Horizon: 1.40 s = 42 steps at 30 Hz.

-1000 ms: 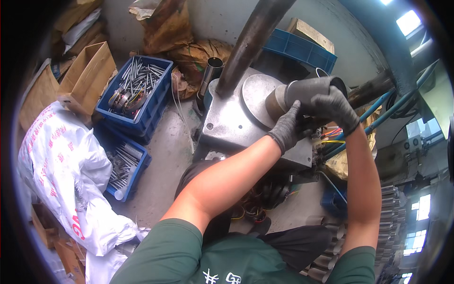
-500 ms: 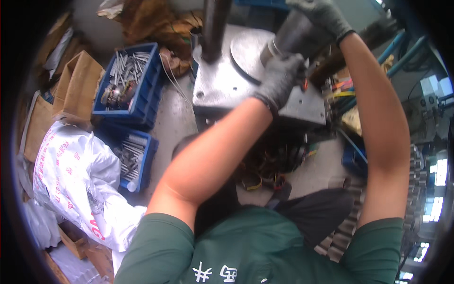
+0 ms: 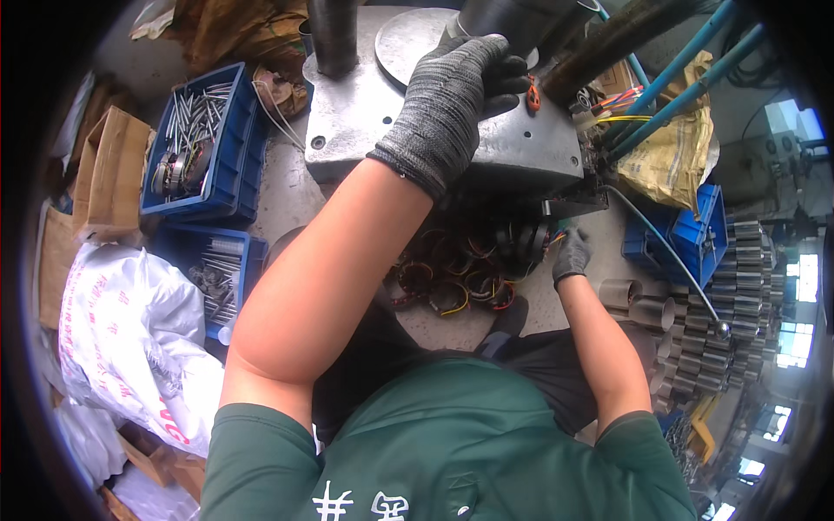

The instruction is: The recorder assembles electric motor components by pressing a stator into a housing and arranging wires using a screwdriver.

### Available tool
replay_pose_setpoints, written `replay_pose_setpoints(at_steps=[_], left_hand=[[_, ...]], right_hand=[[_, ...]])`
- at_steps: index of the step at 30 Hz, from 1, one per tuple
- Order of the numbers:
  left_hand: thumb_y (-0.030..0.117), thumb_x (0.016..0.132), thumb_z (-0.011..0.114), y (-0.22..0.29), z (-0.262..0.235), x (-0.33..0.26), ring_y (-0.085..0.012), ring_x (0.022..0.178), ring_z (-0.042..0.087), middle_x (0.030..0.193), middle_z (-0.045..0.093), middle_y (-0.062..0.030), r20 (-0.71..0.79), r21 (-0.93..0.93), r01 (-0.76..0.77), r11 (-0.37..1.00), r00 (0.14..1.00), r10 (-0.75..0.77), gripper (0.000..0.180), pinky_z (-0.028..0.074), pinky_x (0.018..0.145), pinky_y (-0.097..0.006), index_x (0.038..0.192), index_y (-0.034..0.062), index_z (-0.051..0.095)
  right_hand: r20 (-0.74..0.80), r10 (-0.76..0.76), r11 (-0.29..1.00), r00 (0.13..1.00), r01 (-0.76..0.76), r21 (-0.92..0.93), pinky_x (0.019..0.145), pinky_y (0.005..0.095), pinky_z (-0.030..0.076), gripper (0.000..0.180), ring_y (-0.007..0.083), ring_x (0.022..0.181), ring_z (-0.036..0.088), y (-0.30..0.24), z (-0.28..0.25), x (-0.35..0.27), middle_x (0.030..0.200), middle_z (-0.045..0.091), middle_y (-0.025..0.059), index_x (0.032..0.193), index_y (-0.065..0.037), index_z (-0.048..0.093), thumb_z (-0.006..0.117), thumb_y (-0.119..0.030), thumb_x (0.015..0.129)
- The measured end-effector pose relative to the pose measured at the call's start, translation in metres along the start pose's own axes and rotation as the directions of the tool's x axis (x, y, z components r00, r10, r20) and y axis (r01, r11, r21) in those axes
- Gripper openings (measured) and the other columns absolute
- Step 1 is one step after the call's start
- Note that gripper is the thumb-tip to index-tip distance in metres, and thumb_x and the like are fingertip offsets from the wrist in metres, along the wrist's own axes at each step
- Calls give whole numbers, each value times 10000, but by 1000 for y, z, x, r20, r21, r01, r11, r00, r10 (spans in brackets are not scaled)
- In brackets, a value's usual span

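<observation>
Over the worktop (image 3: 347, 122), the left hand (image 3: 443, 113), fingers apart, perhaps steadied the cylinder (image 3: 512, 21). The right hand (image 3: 572, 253) was by a wired coil (image 3: 526, 240), its grip unclear.

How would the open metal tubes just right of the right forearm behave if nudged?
The open metal tubes would probably roll, being round and apparently lying on their sides. They look stiff, with rims that hold a rounded shape. Being hollow, they may be fairly light for their size.
</observation>
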State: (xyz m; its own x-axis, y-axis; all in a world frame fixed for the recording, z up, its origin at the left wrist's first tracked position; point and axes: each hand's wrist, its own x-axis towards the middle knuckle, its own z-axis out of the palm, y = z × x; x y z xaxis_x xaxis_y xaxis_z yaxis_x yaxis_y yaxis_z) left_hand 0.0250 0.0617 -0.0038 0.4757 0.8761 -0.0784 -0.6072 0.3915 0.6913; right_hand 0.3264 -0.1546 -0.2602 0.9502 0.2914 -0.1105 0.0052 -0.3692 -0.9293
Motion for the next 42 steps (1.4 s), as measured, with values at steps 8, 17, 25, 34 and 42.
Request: replay_pose_setpoints(at_steps=[8, 17, 25, 34, 42], left_hand=[[248, 971, 673, -5, 7, -8, -236, 930, 747, 1080, 749, -142, 26, 92, 76, 993, 997, -78, 339, 600, 862, -341, 1184, -15, 654], [254, 985, 665, -12, 22, -17, -246, 910, 747, 1006, 754, -117, 62, 171, 94, 981, 992, -106, 287, 610, 773, -371, 1171, 36, 661], [250, 1006, 639, -12, 3, -27, -217, 911, 737, 1011, 752, -90, 81, 255, 59, 965, 993, -82, 251, 591, 804, -369, 1167, 59, 651], [298, 984, 688, -52, 22, -50, -159, 1032, 643, 1110, 685, -90, 267, 586, -31, 810, 951, -156, 447, 553, 904, -343, 1310, 10, 585], [201, 950, 704, -43, 20, -69, -206, 1203, 592, 1333, 579, -143, 417, 349, -14, 937, 898, -142, 622, 541, 1004, -368, 1472, 32, 410]], right_hand=[[392, 131, 977, 911, -51, -208, 795, 327, 511, 308, 179, 872, 661, 74, 1, 27, 1021, 723, 55, 1154, -27, 708, 739, -184, 892], [283, -41, 915, 958, 150, -374, 727, 378, 550, 288, 241, 793, 693, 134, -23, 123, 964, 722, 103, 1176, -24, 648, 615, -172, 931], [209, 257, 695, 944, -331, 639, 916, 421, 573, 264, 292, 974, 701, -71, -16, 14, 1066, 717, 134, 1078, -36, 682, 569, -234, 945], [563, -491, 443, 665, -366, 819, 886, 414, 536, 325, 233, 819, 614, -236, -69, -77, 838, 630, 61, 1124, 9, 664, 507, -238, 982], [814, -420, 562, 402, -589, 581, 774, 387, 523, 273, 187, 602, 479, -290, -20, -103, 665, 475, 34, 1008, -35, 632, 461, -249, 1004]])
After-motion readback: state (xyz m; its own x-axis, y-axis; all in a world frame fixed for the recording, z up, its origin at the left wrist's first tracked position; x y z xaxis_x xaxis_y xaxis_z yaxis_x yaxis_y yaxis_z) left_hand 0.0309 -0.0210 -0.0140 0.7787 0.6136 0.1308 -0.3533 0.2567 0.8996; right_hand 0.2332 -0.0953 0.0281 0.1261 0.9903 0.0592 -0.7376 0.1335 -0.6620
